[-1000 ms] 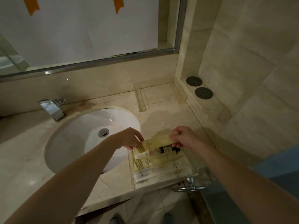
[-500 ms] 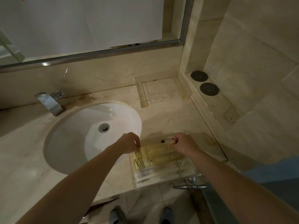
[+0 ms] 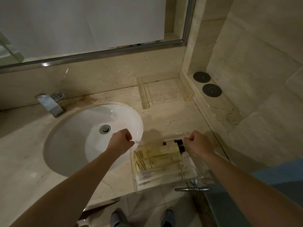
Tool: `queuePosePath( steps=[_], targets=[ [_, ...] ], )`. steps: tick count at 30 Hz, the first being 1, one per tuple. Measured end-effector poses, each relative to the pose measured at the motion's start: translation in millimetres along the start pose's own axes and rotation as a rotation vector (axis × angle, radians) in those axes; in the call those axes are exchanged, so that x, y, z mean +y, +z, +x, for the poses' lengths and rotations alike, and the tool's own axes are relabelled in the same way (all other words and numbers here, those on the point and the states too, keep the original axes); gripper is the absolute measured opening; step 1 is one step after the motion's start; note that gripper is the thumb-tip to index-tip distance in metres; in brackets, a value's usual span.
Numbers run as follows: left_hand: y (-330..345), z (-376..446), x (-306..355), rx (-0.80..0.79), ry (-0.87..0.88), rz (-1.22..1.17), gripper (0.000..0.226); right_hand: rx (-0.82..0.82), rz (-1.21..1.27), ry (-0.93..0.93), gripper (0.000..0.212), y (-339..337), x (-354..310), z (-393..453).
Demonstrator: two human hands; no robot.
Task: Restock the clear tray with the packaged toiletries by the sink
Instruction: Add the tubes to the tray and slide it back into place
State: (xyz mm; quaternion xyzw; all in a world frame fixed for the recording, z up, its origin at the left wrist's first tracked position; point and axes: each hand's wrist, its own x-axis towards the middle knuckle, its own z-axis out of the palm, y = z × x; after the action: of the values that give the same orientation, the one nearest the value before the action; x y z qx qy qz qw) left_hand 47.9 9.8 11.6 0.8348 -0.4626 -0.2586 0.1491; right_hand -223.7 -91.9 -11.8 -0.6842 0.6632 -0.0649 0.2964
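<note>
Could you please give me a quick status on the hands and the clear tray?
Left hand and right hand grip the clear tray at its far corners. Toiletry tubes lie inside, side by side. Nothing in the way.

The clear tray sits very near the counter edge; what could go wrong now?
The clear tray seems to overhang the counter's front edge, with both hands, left hand and right hand, at its far corners. A pull toward the person could tip it off. The tubes lie loosely stacked and might roll out.
</note>
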Motion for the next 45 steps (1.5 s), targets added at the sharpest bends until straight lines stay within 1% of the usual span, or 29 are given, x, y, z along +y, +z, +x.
queuePosePath(
  steps=[2, 6, 8, 10, 12, 14, 18, 22, 25, 32, 37, 41, 45],
  targets=[
    [-3, -6, -11, -0.010, -0.097, -0.062, 0.016, 0.002, 0.028, 0.027, 0.024, -5, 13, 0],
    [5, -31, -40, -0.061, -0.274, -0.279, 0.014, -0.018, 0.132, 0.026, 0.028, -11, 46, -11],
    [16, -49, -48, -0.138, -0.309, -0.359, 0.014, -0.090, 0.140, -0.018, 0.029, -10, 60, -24],
    [30, -65, -47, -0.201, -0.335, -0.432, 0.016, -0.189, 0.114, -0.061, 0.026, -7, 69, -36],
    [44, -74, -43, -0.207, -0.359, -0.535, 0.014, -0.239, 0.043, -0.103, 0.022, -1, 72, -41],
    [54, -77, -39, -0.162, -0.368, -0.579, 0.009, -0.241, -0.034, -0.142, 0.021, 4, 74, -41],
    [62, -81, -32, -0.024, -0.383, -0.516, 0.006, -0.179, -0.042, -0.182, 0.025, 9, 79, -38],
    [62, -74, -24, 0.019, -0.409, -0.520, 0.009, -0.142, -0.011, -0.173, 0.020, 10, 79, -30],
    [57, -62, -12, 0.022, -0.418, -0.517, 0.011, -0.115, 0.026, -0.166, 0.024, 7, 74, -19],
    [39, -4, 16, 0.042, -0.345, -0.470, 0.012, -0.052, 0.071, -0.089, 0.017, -7, 60, 25],
    [29, 45, 35, 0.005, -0.313, -0.450, 0.005, 0.012, 0.072, -0.075, 0.018, -14, 44, 62],
    [29, 76, 44, -0.021, -0.302, -0.439, 0.006, 0.091, -0.031, -0.060, 0.020, -17, 33, 84],
    [31, 97, 48, -0.036, -0.304, -0.439, 0.007, 0.113, -0.028, 0.007, 0.019, -15, 25, 99]
  ],
)
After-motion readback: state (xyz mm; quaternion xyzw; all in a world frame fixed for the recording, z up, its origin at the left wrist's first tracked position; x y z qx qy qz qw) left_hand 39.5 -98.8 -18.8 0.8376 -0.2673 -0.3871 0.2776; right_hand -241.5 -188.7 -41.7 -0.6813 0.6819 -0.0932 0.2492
